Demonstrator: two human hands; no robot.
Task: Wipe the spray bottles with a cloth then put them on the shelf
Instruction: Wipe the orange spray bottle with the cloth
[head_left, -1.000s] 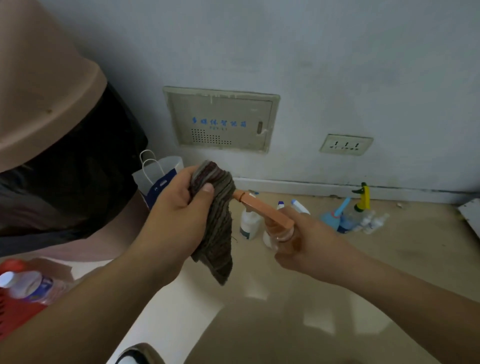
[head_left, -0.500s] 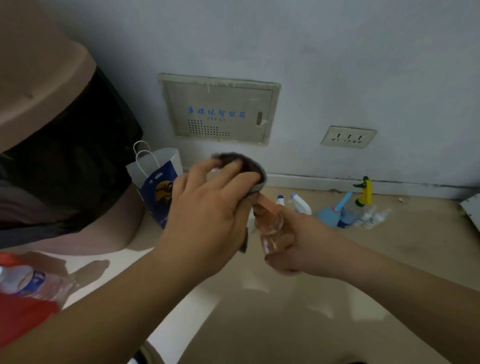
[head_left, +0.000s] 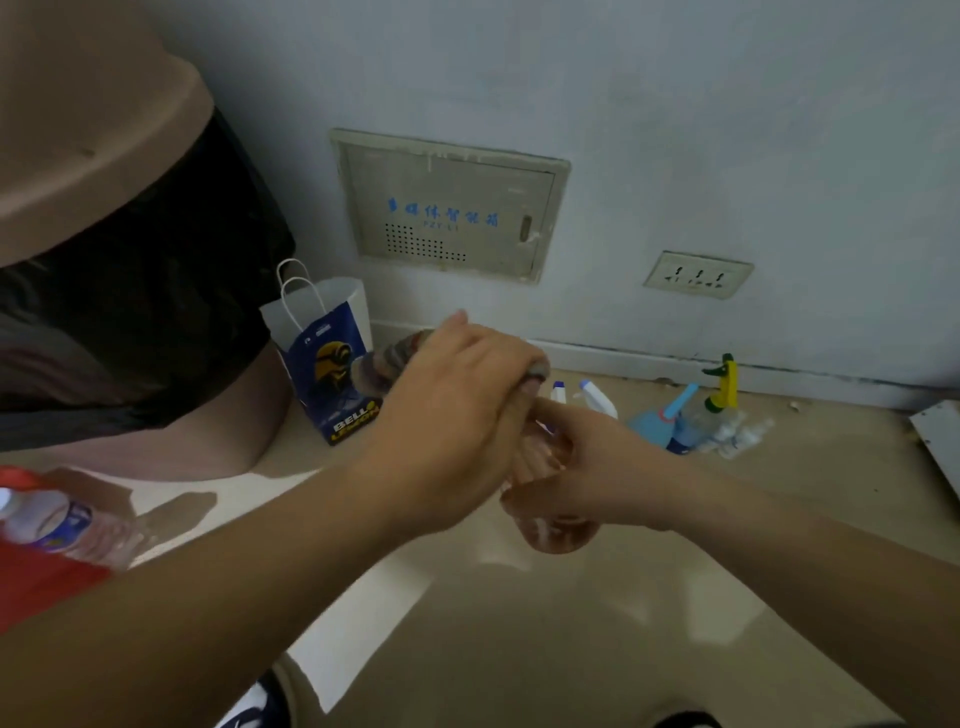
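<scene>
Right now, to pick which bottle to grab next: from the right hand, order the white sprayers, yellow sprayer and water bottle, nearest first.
1. White sprayers, just behind the right hand.
2. Yellow sprayer, further off to the right.
3. Water bottle, far left, at the frame's edge.

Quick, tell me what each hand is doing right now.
Left hand: grips the cloth, over the spray bottle.
Right hand: holds that spray bottle.
</scene>
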